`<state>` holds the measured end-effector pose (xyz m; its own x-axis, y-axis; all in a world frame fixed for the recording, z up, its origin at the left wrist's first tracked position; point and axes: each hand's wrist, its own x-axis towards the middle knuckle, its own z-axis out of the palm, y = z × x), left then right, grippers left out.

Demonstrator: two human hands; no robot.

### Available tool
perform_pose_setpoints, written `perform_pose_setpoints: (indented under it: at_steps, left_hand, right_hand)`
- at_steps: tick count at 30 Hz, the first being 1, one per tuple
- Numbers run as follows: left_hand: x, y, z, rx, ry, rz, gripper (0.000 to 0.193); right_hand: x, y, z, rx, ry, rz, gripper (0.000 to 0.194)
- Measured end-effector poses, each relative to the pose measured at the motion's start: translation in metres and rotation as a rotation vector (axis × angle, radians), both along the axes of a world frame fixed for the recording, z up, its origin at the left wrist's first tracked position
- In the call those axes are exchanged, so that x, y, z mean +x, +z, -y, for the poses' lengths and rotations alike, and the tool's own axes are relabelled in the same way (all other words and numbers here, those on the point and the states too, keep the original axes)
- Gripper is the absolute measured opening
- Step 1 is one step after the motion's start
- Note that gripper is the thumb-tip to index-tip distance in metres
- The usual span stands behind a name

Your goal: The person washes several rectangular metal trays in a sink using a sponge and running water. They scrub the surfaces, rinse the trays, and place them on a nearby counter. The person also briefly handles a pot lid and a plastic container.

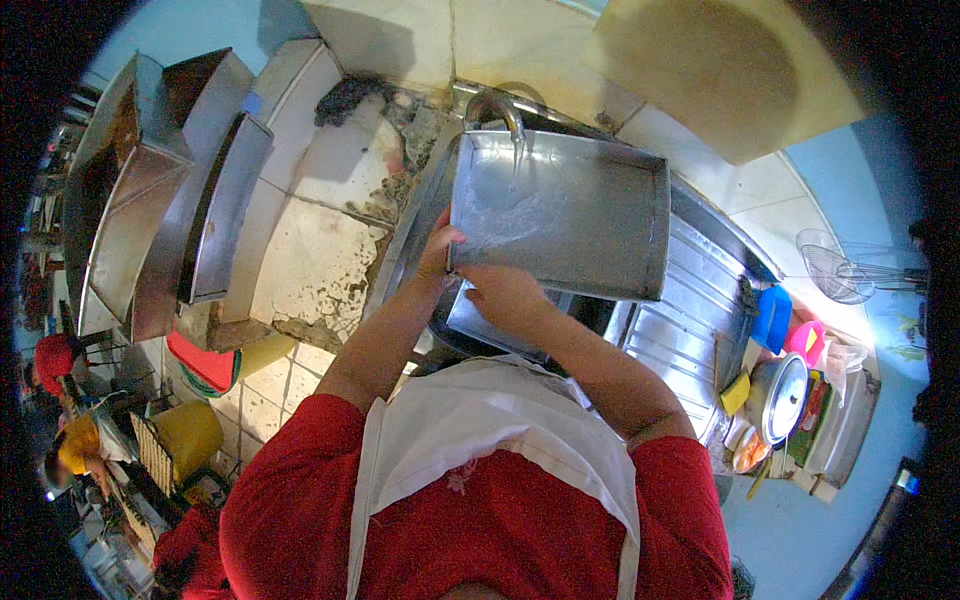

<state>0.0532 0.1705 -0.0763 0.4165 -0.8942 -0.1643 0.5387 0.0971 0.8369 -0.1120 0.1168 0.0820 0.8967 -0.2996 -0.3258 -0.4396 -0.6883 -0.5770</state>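
A rectangular metal baking pan is held over the sink, under the curved metal faucet, whose water runs into it. My left hand grips the pan's left edge, thumb on the rim. My right hand is at the pan's lower left corner, its fingers bent; whether it grips the pan or something small cannot be made out. Below the raised pan, another metal tray shows partly in the sink, largely hidden by my right arm.
Large metal pans stand on the left. A ribbed metal drainboard lies right of the sink, with a blue container, yellow sponge and lidded pot beyond. Whisks hang on the wall. Another person is far left.
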Motion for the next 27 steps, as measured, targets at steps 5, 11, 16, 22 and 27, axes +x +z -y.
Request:
perform_pose_setpoints:
  at_steps: [5, 11, 16, 22, 27]
  left_hand:
    - [0.026, -0.013, -0.01, 0.042, -0.081, -0.405, 0.064]
    - [-0.01, -0.033, 0.001, 0.273, -0.146, -0.547, 0.048]
    - [-0.004, -0.034, 0.03, 0.175, -0.49, -0.549, 0.041]
    - [-0.012, -0.028, 0.028, 0.185, -0.252, -0.579, 0.038]
    - [-0.011, -0.022, 0.0, 0.14, -0.227, -0.262, 0.039]
  right_hand:
    - [-0.06, 0.031, 0.03, -0.307, -0.039, -0.266, 0.02]
    - [-0.057, 0.088, 0.008, -0.508, 0.051, -0.28, 0.013]
    - [-0.07, 0.136, 0.036, -0.64, 0.116, -0.135, 0.021]
    - [-0.083, 0.104, 0.132, 0.078, -0.401, 0.151, 0.027]
    - [-0.089, 0.008, 0.217, -0.045, -0.391, 0.069, 0.027]
